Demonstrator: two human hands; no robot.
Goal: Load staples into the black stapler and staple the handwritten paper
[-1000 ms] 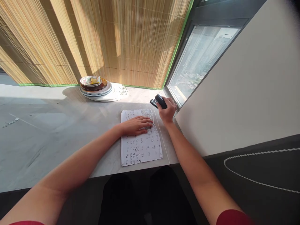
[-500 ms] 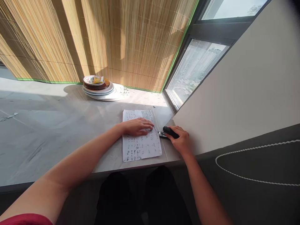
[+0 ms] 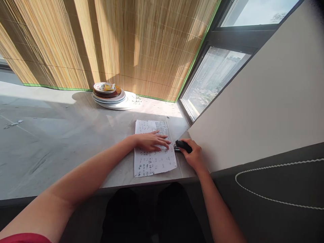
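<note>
Sheets of paper [image 3: 164, 162] covered in handwriting lie on the pale stone ledge, close to its front edge. My left hand [image 3: 152, 140] rests flat on the upper middle of the paper, its fingers spread and pointing right. At the paper's right edge is a black stapler [image 3: 184, 146], wrapped by the fingers of my right hand [image 3: 194, 153]. The stapler's front end points left and meets the paper's edge; whether the paper is between its jaws is too small to tell.
A stack of plates [image 3: 111, 98] with a small yellow packet on top stands at the back. Behind it hangs a bamboo blind [image 3: 126, 50]. A window and white wall [image 3: 265, 101] border the right side. Scraps [image 3: 13, 124] lie far left; a beaded cord [image 3: 253, 192] hangs lower right.
The fingers of my left hand have spread wider on the paper. The view has shifted slightly. My right hand still holds the stapler at the paper's right edge.
</note>
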